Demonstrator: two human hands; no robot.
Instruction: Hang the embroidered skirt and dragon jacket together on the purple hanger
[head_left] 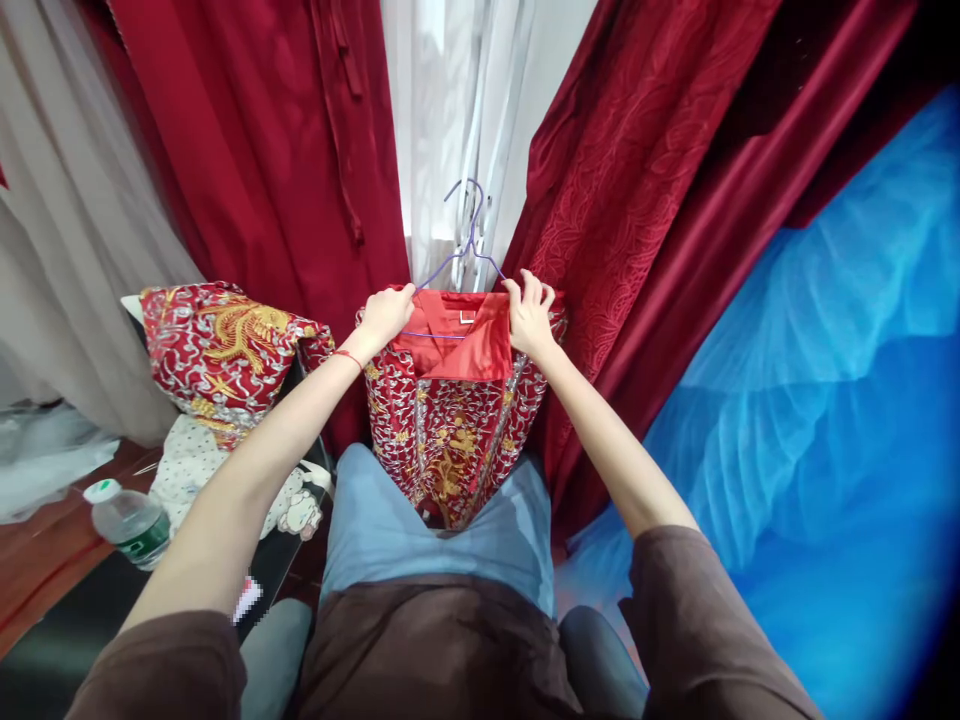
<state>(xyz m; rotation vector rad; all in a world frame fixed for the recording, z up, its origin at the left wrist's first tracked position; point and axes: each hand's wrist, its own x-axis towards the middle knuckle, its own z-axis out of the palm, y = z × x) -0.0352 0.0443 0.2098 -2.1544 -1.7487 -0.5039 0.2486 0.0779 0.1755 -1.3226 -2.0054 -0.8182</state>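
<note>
A red garment with gold and silver embroidery (454,440) hangs in front of my legs on a purple wire hanger (471,225). Its smooth red lining and a small neck label show at the open top. My left hand (386,315) is closed on the garment's left shoulder, beside the hanger's arm. At the opposite shoulder my right hand (531,318) pinches the cloth near the hanger's other end, some fingers raised. Part of the hanger's lower bar shows across the red lining. The garment's lower end drops between my knees and is partly hidden.
Another red embroidered garment (225,345) lies at the left over a dotted white cloth (180,470). A water bottle (131,525) rests on a black surface (82,610). Dark red garments (262,130) hang ahead; a blue tulle skirt (840,430) fills the right.
</note>
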